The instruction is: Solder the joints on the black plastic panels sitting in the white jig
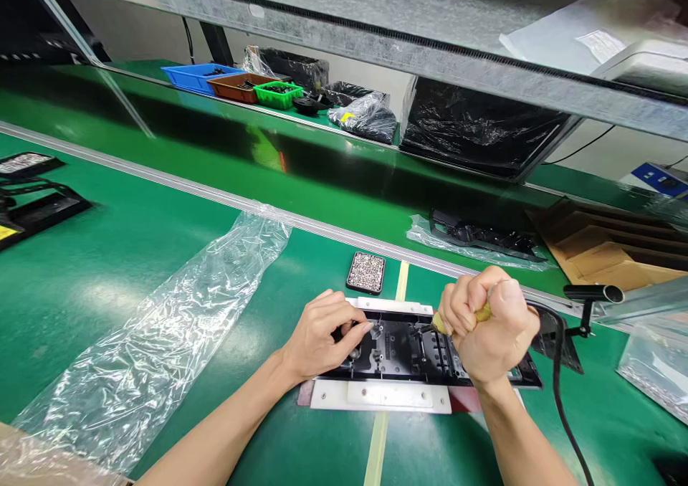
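Your left hand (324, 334) rests at the left end of the black panel (395, 346), fingers (329, 312) curled; your right hand (486, 325) is clenched above the panel's right half.

Black panel (391, 353), yellow handle (483, 313)

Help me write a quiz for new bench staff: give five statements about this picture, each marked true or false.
The right hand grips a yellow handle. True.
The plastic sheet lies right of the black panel. False: it lies left.
The small tray of shiny bits sits beyond the panel. True.
The green bin stands between the blue bin and the brown bin. False: brown is in the middle.
The left hand is at the panel's left end. True.
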Motion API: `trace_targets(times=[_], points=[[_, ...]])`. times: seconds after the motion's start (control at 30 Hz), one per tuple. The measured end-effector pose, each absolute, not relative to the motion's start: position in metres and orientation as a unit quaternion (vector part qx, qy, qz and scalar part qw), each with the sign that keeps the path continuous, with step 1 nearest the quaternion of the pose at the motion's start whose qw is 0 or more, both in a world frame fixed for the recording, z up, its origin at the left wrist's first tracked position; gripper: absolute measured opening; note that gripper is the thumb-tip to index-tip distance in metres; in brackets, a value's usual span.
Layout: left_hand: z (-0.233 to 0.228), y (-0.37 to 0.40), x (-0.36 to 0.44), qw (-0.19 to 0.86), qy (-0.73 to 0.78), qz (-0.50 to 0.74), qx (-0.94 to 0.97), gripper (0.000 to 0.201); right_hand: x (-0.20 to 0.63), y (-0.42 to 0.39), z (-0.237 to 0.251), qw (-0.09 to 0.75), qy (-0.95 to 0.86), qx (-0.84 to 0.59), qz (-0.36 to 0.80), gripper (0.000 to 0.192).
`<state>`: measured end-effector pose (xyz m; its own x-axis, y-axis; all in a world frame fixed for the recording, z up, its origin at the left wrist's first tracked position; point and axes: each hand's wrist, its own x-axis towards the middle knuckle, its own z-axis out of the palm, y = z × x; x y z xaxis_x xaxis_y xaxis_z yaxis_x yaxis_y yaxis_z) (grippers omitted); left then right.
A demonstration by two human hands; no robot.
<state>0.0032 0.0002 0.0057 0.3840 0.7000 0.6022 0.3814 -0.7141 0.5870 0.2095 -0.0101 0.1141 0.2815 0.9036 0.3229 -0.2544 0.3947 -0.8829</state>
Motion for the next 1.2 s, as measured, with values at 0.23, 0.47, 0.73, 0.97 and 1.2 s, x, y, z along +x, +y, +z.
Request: trace_targets(times=[0.23, 0.47, 0.73, 0.97, 1.2], points=[[0.0052, 0.0008, 0.0038, 0.182, 0.334, 0.442, 0.812, 0.013, 0.2083, -0.0105, 0.1152, 0.71, -0.437, -0.371, 0.41, 0.038], [0.0051, -0.0008, 0.0022, 0.183, 0.337, 0.44, 0.812, 0.013, 0.2077, -0.0101, 0.1142, 0.709, -0.44, -0.374, 0.404, 0.041], [0.0058, -0.0005, 0.0029, 0.182, 0.335, 0.441, 0.813, 0.013, 0.2078, -0.0101, 0.1135, 0.71, -0.435, -0.372, 0.41, 0.038], [0.0056, -0.0003, 0.003, 0.181, 0.335, 0.441, 0.813, 0.013, 0.2082, -0.0109, 0.1137, 0.711, -0.442, -0.367, 0.406, 0.037], [0.0059, 0.0005, 0.0036, 0.181, 0.336, 0.439, 0.814, 0.014, 0.2082, -0.0107, 0.1132, 0.709, -0.438, -0.37, 0.41, 0.037]])
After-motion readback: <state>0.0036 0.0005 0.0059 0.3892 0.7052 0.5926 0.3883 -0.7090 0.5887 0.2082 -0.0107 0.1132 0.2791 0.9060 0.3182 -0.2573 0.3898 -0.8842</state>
